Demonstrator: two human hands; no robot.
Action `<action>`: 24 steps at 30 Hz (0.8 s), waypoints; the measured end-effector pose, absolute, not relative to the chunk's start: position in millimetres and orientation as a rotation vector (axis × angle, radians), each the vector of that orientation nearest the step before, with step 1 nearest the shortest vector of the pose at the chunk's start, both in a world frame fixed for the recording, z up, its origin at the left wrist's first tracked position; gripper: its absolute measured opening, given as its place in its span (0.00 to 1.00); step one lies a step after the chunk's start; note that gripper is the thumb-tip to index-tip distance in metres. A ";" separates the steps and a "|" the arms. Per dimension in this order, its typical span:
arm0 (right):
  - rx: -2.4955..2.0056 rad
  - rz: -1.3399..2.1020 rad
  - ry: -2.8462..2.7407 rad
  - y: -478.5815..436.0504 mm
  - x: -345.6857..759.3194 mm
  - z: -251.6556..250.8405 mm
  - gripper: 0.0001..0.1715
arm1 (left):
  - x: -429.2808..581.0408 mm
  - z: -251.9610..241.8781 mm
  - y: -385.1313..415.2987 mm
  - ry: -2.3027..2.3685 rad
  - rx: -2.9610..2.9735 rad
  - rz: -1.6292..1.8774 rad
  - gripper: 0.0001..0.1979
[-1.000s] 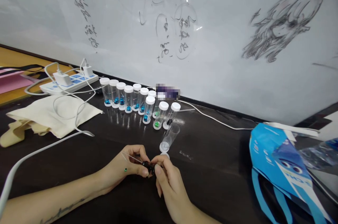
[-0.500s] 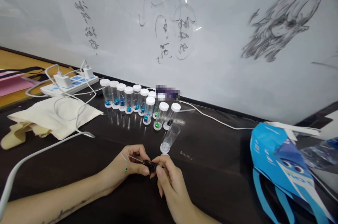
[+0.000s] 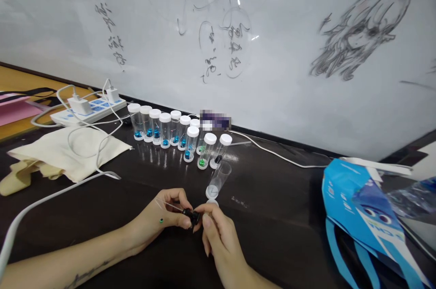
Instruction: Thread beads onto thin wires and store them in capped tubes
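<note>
Low over the dark table, my left hand (image 3: 170,209) pinches a small black piece (image 3: 191,215) between thumb and fingers. A thin pale line runs from it back across the hand. My right hand (image 3: 218,230) has its thumb and index fingertips closed at the piece's right end, partly hiding it. Beside the left hand's heel shows a tiny green and black bead (image 3: 161,220); what it is fixed to is unclear. Just beyond my hands, an uncapped clear tube (image 3: 221,175) leans at a slant, with a white cap (image 3: 211,202) close to its base.
Several white-capped clear tubes (image 3: 165,130) holding blue, green or black pieces stand in a row at the back. A power strip (image 3: 91,107) with white cables and a cream cloth pouch (image 3: 78,146) lie left. A blue bag (image 3: 357,203) sits right, before the whiteboard (image 3: 272,89).
The black piece has turned slightly between my fingertips. My hands otherwise keep nearly the same place, and the whole view has shifted a little.
</note>
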State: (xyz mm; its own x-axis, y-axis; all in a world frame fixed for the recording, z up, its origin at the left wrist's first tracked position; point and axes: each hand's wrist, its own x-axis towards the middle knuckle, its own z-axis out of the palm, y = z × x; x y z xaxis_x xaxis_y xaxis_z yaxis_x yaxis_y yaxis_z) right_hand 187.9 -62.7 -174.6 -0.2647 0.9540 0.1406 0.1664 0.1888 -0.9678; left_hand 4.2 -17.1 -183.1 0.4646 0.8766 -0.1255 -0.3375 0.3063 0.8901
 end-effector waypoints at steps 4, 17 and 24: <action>-1.107 1.168 -1.611 -63.1 187.1 -173.3 0.19 | 5.2 -179.5 -17.4 0.699 0.932 0.890 0.14; -1.112 1.188 -1.599 -63.3 186.1 -174.3 0.19 | 5.0 -182.8 -16.7 0.671 0.935 0.877 0.13; -1.089 1.185 -1.605 -61.8 186.4 -175.4 0.18 | 5.4 -179.5 -17.6 0.709 0.938 0.877 0.13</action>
State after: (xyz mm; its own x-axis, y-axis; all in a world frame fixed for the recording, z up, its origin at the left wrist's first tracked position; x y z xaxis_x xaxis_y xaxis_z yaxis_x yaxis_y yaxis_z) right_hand 186.4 -61.8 -175.4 -0.2681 0.9549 0.1278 0.1589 0.1746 -0.9717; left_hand 5.4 -17.6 -179.5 0.4702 0.8717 -0.1380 -0.3173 0.3129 0.8952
